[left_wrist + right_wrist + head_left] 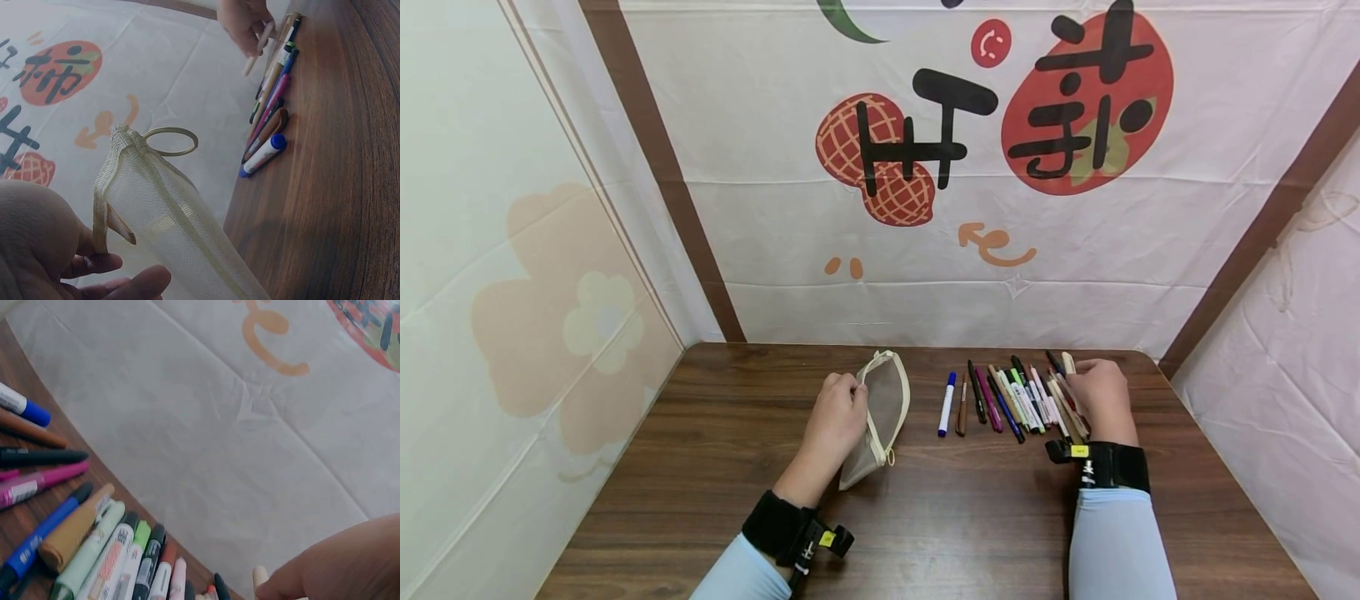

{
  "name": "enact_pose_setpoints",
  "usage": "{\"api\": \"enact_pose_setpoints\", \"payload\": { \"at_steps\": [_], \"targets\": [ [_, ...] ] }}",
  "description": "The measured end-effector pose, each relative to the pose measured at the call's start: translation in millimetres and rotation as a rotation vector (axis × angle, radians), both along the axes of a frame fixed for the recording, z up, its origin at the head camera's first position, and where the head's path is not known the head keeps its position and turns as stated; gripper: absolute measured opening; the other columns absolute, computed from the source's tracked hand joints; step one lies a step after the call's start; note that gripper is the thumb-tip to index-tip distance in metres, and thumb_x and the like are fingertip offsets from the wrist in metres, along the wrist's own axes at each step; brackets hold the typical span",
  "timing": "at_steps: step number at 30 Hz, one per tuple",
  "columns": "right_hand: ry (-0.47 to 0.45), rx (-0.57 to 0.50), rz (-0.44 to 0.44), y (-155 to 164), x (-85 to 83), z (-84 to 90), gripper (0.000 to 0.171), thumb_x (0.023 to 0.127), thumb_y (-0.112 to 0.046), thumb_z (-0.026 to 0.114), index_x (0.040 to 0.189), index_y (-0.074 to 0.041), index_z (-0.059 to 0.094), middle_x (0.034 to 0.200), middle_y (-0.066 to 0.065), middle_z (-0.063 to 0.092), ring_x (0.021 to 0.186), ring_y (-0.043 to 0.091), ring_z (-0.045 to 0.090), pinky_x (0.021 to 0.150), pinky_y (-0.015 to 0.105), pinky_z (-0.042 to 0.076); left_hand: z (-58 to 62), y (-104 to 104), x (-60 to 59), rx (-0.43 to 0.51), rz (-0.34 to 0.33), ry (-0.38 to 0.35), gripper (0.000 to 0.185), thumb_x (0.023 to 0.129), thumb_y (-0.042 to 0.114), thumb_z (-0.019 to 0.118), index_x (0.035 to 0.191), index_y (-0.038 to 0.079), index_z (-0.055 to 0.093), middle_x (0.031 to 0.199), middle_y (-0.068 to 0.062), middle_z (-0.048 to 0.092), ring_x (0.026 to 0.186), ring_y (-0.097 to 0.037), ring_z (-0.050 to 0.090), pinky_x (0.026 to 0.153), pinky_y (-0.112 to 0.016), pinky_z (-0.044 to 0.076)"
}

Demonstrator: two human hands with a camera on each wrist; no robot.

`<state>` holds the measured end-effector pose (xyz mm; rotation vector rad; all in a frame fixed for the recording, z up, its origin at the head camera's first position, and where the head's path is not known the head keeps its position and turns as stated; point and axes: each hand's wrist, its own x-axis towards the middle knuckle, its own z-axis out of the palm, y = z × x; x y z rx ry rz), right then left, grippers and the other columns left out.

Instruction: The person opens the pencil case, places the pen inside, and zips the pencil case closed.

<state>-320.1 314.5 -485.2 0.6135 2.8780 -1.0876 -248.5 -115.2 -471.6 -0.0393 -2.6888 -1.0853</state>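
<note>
Hands well apart. Left hand (837, 412) pinches the rim of a cream mesh zipper pouch (887, 396), which sits on that hand's inner side, mouth gaping, ring pull (169, 130) at one end. Right hand (1102, 396) pinches a cream-coloured pen (1067, 363) at the far right of the row of pens and markers (1015, 398). Row runs leftward from right hand, on the wooden table (940, 517). White marker with blue cap (947, 406) lies nearest the pouch, between the hands; brown pen (962, 406) just right of it.
</note>
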Motion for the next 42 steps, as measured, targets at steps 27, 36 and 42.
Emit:
{"api": "enact_pose_setpoints", "payload": {
  "at_steps": [27,36,42],
  "targets": [
    [0.140,-0.563,0.216,-102.5,-12.9,26.1,0.045,0.102,-0.022,0.070,0.143,-0.005,0.064,0.136,0.024,0.068,0.102,0.022,0.075,0.102,0.052,0.058,2.5,0.5,1.0,0.000,-0.010,-0.011,0.023,0.108,0.020,0.054,0.095,0.004,0.066,0.105,-0.013,0.059,0.089,-0.027,0.060,0.082,-0.044,0.054],
    [0.140,-0.615,0.357,-147.1,-8.6,23.9,0.053,0.100,-0.016,0.072,0.150,-0.012,0.057,0.127,0.023,0.073,0.097,0.023,0.077,0.098,0.055,0.060,-1.0,0.8,-1.0,-0.001,-0.023,-0.004,0.024,0.108,0.020,0.054,0.093,0.005,0.065,0.106,-0.012,0.059,0.086,-0.024,0.059,0.078,-0.040,0.053],
    [0.132,-0.613,0.439,-175.9,0.9,25.4,0.056,0.098,-0.015,0.075,0.150,-0.014,0.055,0.116,0.020,0.076,0.097,0.033,0.077,0.094,0.056,0.061,-2.5,0.8,-2.0,-0.005,-0.014,0.016,0.023,0.107,0.019,0.055,0.093,0.005,0.066,0.105,-0.013,0.059,0.088,-0.025,0.061,0.081,-0.043,0.054]
  ]
}}
